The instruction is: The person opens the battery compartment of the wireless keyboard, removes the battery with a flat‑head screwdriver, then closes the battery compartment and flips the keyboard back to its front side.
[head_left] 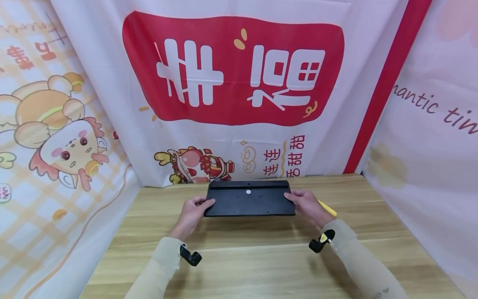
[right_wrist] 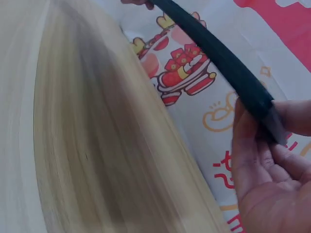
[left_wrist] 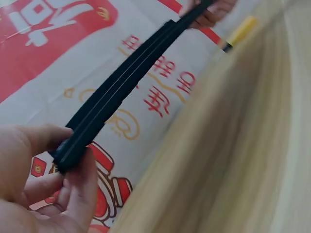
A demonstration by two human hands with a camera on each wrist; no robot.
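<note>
Both hands hold a flat black rectangular panel [head_left: 249,203], shaped like a keyboard seen from below, with a small white round sticker and a raised strip along its far edge. At its left end, my left hand [head_left: 192,214] pinches the edge, thumb on the upper face. My right hand [head_left: 308,206] grips the opposite end the same way. In the left wrist view the panel [left_wrist: 119,90] appears nearly edge-on, raised over the table. The right wrist view shows the fingers of my right hand [right_wrist: 272,170] curled beneath the panel's end [right_wrist: 228,63].
A yellow stick-shaped item [head_left: 327,208] with a black end lies on the wooden table [head_left: 254,265], beside my right hand. Printed cloth [head_left: 328,145] hangs at the table's back edge, and more cloth borders the left and right sides.
</note>
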